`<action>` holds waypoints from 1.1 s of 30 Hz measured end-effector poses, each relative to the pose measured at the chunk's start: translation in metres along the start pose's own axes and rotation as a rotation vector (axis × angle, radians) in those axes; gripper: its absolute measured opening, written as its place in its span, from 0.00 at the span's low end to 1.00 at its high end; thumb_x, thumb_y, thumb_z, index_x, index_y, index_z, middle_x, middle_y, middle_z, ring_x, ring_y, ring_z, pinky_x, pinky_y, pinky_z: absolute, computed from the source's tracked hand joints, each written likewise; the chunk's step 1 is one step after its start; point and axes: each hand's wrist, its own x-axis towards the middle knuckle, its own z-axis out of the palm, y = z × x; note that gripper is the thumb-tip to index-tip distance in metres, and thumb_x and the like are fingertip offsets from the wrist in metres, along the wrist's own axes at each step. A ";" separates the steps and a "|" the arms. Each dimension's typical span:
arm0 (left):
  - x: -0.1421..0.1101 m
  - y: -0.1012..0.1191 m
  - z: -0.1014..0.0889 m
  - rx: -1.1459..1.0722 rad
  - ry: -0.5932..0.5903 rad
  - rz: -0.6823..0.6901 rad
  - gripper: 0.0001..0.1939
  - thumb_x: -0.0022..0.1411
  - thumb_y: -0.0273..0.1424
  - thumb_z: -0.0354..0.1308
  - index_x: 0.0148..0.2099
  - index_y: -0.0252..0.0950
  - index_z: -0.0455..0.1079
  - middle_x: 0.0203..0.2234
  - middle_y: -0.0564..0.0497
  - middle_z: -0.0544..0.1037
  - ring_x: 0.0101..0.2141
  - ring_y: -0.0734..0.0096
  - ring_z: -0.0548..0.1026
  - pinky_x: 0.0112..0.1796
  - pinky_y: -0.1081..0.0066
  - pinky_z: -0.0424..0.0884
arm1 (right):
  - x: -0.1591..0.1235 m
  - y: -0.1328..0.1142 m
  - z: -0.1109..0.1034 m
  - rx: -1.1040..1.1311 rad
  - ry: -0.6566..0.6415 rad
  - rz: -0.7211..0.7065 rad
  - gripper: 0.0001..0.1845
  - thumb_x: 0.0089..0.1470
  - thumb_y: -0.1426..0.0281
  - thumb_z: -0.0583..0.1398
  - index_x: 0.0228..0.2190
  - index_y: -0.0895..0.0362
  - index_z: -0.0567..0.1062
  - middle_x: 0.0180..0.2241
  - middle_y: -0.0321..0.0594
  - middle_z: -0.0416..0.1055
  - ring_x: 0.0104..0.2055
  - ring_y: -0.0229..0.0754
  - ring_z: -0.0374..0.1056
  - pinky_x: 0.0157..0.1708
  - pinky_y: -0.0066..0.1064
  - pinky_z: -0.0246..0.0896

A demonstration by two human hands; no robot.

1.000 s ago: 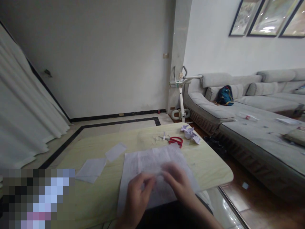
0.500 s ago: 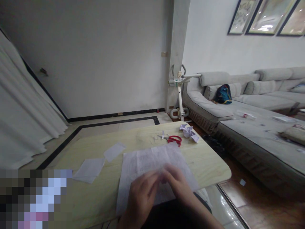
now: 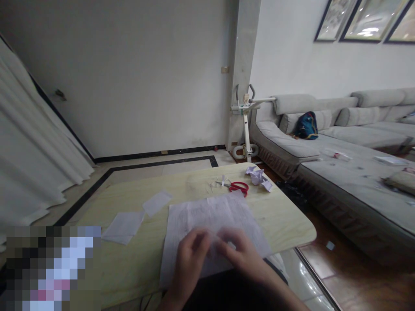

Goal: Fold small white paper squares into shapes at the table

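Both hands are over a large creased white sheet (image 3: pixel 191 216) on the table's near side. My left hand (image 3: pixel 193 252) has its fingers curled and pinched. Facing it, my right hand (image 3: pixel 240 250) is curled too, its fingertips blurred. A small pale piece of paper (image 3: pixel 213 245) shows faintly between the fingertips, its outline smeared. Beyond the sheet lie red-handled scissors (image 3: pixel 239 187), with thin white scraps (image 3: pixel 223 180) by the blades. Crumpled paper (image 3: pixel 257 176) rests to their right. On the left are a square of paper (image 3: pixel 157 203) and another paper piece (image 3: pixel 125 226).
The pale wooden table (image 3: pixel 285 220) has a rounded right corner. A long grey sofa (image 3: pixel 350 177) stands to the right, holding a blue backpack (image 3: pixel 307 125). White exercise equipment (image 3: pixel 247 129) is by the wall pillar. A white curtain (image 3: pixel 35 147) hangs at left.
My hands have drawn slightly apart at the fingertips, where they were close together before. The view has shifted a little; the scissors and papers lie as before.
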 end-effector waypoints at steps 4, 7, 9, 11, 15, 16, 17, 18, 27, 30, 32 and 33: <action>0.001 0.001 0.000 -0.056 0.085 -0.048 0.14 0.57 0.42 0.58 0.32 0.35 0.72 0.18 0.54 0.74 0.21 0.69 0.72 0.24 0.73 0.71 | 0.003 0.006 0.002 -0.024 0.011 0.012 0.15 0.55 0.59 0.60 0.24 0.56 0.72 0.24 0.35 0.66 0.29 0.40 0.62 0.30 0.29 0.58; 0.000 -0.001 0.000 -0.058 0.086 -0.064 0.13 0.56 0.42 0.58 0.32 0.36 0.71 0.18 0.55 0.74 0.21 0.70 0.73 0.24 0.73 0.71 | 0.004 0.011 0.004 -0.048 0.050 -0.004 0.17 0.55 0.57 0.59 0.23 0.56 0.72 0.22 0.35 0.65 0.28 0.40 0.61 0.29 0.30 0.58; 0.000 -0.003 -0.001 -0.048 0.052 -0.057 0.13 0.57 0.42 0.57 0.31 0.37 0.70 0.17 0.56 0.73 0.21 0.71 0.72 0.24 0.74 0.70 | 0.004 0.012 0.004 -0.034 0.087 -0.012 0.18 0.56 0.56 0.58 0.24 0.55 0.72 0.22 0.35 0.66 0.28 0.40 0.62 0.29 0.30 0.58; -0.001 -0.003 -0.001 -0.030 -0.010 -0.041 0.12 0.59 0.41 0.55 0.30 0.37 0.68 0.18 0.56 0.72 0.21 0.72 0.71 0.24 0.74 0.69 | 0.004 0.011 0.004 -0.013 0.109 -0.011 0.18 0.56 0.55 0.57 0.24 0.55 0.72 0.23 0.35 0.66 0.28 0.41 0.62 0.30 0.31 0.59; -0.001 -0.003 -0.001 0.037 -0.091 -0.001 0.15 0.61 0.38 0.52 0.24 0.39 0.64 0.17 0.56 0.69 0.22 0.72 0.70 0.25 0.74 0.68 | 0.004 0.010 0.002 0.022 0.085 -0.002 0.17 0.57 0.57 0.57 0.24 0.56 0.71 0.23 0.34 0.65 0.28 0.40 0.62 0.31 0.30 0.59; -0.002 -0.003 -0.001 0.051 -0.095 0.011 0.16 0.62 0.38 0.52 0.23 0.39 0.63 0.17 0.56 0.68 0.22 0.71 0.70 0.25 0.74 0.68 | 0.004 0.011 0.003 0.032 0.073 0.006 0.17 0.57 0.57 0.57 0.24 0.56 0.70 0.23 0.34 0.65 0.28 0.39 0.62 0.31 0.30 0.59; -0.002 -0.003 -0.001 0.060 -0.097 0.023 0.17 0.62 0.38 0.51 0.22 0.39 0.63 0.17 0.56 0.69 0.22 0.71 0.69 0.25 0.74 0.68 | 0.004 0.011 0.003 0.042 0.065 0.016 0.17 0.57 0.58 0.57 0.24 0.56 0.70 0.23 0.34 0.65 0.28 0.39 0.62 0.31 0.29 0.59; -0.003 -0.004 -0.001 0.064 -0.095 0.037 0.17 0.62 0.39 0.51 0.22 0.39 0.63 0.17 0.55 0.69 0.21 0.71 0.69 0.25 0.73 0.68 | 0.003 0.012 0.003 0.048 0.063 0.025 0.17 0.57 0.57 0.57 0.24 0.56 0.70 0.23 0.34 0.65 0.28 0.39 0.62 0.31 0.29 0.59; -0.008 -0.004 -0.001 0.047 -0.082 0.068 0.20 0.60 0.44 0.52 0.19 0.41 0.66 0.15 0.53 0.71 0.20 0.69 0.70 0.23 0.71 0.70 | 0.003 0.006 0.001 0.263 -0.098 0.118 0.20 0.55 0.57 0.59 0.20 0.57 0.66 0.20 0.32 0.62 0.25 0.36 0.59 0.27 0.27 0.56; -0.010 -0.008 0.000 0.005 -0.107 0.000 0.21 0.61 0.45 0.52 0.20 0.41 0.67 0.15 0.53 0.71 0.19 0.69 0.70 0.22 0.70 0.71 | 0.002 0.004 -0.001 0.306 -0.093 0.152 0.18 0.54 0.58 0.60 0.21 0.57 0.66 0.21 0.32 0.63 0.26 0.36 0.60 0.28 0.27 0.56; -0.011 -0.014 0.000 0.011 -0.106 -0.019 0.20 0.60 0.45 0.52 0.21 0.41 0.68 0.15 0.53 0.72 0.19 0.68 0.71 0.23 0.70 0.72 | 0.001 0.005 -0.002 0.309 -0.083 0.174 0.17 0.53 0.59 0.60 0.20 0.56 0.66 0.21 0.33 0.63 0.26 0.37 0.60 0.28 0.28 0.57; -0.012 -0.018 0.000 0.026 -0.079 -0.015 0.19 0.60 0.44 0.54 0.22 0.41 0.69 0.17 0.52 0.74 0.20 0.67 0.72 0.24 0.69 0.73 | 0.001 0.005 -0.002 0.299 -0.080 0.175 0.17 0.53 0.59 0.59 0.20 0.56 0.66 0.21 0.33 0.63 0.27 0.37 0.60 0.28 0.27 0.56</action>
